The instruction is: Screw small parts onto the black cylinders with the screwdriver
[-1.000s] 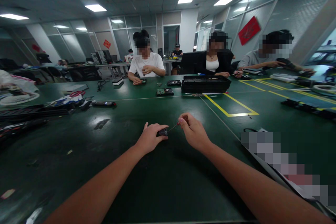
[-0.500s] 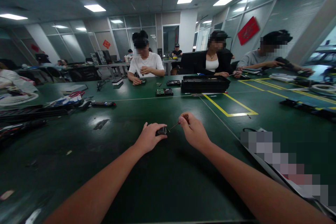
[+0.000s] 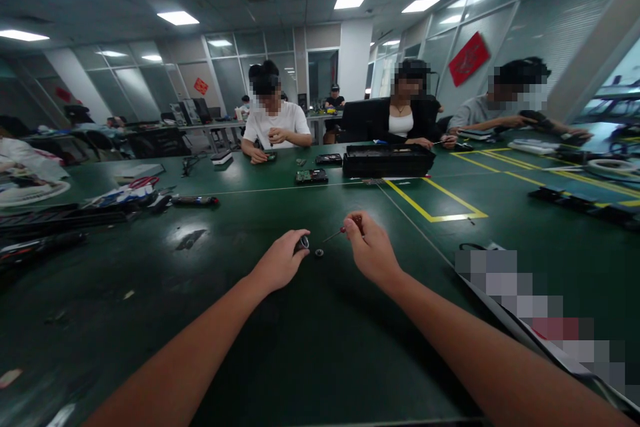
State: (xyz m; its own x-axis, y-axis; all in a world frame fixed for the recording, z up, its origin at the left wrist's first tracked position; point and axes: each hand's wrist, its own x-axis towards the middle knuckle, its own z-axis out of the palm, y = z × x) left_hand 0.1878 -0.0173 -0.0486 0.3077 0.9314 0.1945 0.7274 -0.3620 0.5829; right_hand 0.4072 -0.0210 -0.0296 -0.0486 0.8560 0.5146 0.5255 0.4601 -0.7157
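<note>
Black and cylindrical, a small part with a pale-rimmed open end (image 3: pixel 303 244) sits grasped in the left hand (image 3: pixel 281 259). Right of it, a small round metallic piece (image 3: pixel 319 253) lies on the green tabletop (image 3: pixel 300 360). Further right, the right hand (image 3: pixel 369 244) grips a red-handled screwdriver with a thin metal shaft (image 3: pixel 343 230).

The green, smooth tabletop (image 3: pixel 280 360) has a semi-gloss finish, with pale glare on its left part. The small dark cylinder (image 3: pixel 301 244) in the left hand (image 3: pixel 280 260) looks smooth, its round rim shiny like metal. The thin screwdriver shaft (image 3: pixel 332 236) in the right hand (image 3: pixel 367 243) looks like grey metal. Further back, the long black box-shaped housing (image 3: pixel 387 161) looks like plastic, and the white short-sleeved shirt (image 3: pixel 277 123) is soft, matt cloth.
</note>
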